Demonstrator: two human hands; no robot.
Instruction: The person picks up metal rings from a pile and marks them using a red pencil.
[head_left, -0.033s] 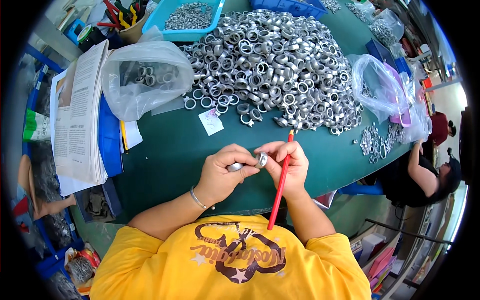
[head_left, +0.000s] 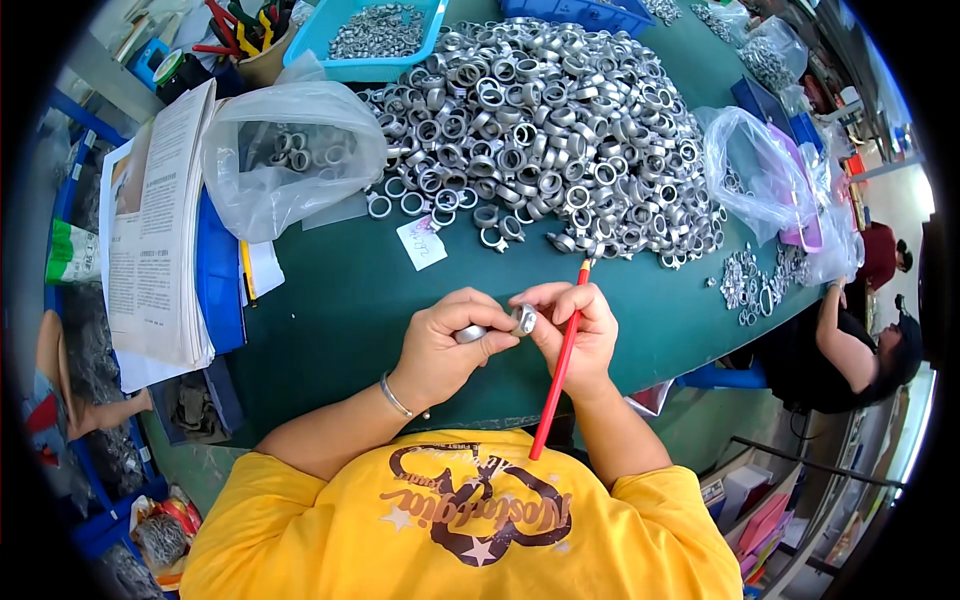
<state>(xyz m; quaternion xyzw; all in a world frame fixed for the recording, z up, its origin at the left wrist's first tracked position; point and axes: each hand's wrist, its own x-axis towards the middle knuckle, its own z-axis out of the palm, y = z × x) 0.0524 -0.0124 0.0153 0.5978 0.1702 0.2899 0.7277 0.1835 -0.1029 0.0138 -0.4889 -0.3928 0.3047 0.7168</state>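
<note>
My left hand (head_left: 450,335) is closed, with a rounded silver metal piece (head_left: 470,333) tucked in its curled fingers. Its thumb and fingertips meet my right hand (head_left: 580,330) at a silver metal ring (head_left: 524,320), which my right thumb and forefinger pinch. A red pencil (head_left: 558,385) also rests in my right hand, its tip pointing away from me and its blunt end by my yellow shirt. Beyond both hands rises a large heap of similar silver rings (head_left: 560,130). A small white paper note (head_left: 422,244) with handwriting lies before the heap.
Left on the green table (head_left: 330,330) are a clear plastic bag (head_left: 230,190) and a newspaper stack (head_left: 160,250). A light-blue tray (head_left: 370,70) of small parts stands behind. To the right lie another clear bag (head_left: 745,190) and loose small parts (head_left: 745,285); a person (head_left: 850,350) sits beyond.
The red pencil has tilted slightly, its tip a little to the right and its blunt end a little to the left. Both hands stay in place.
</note>
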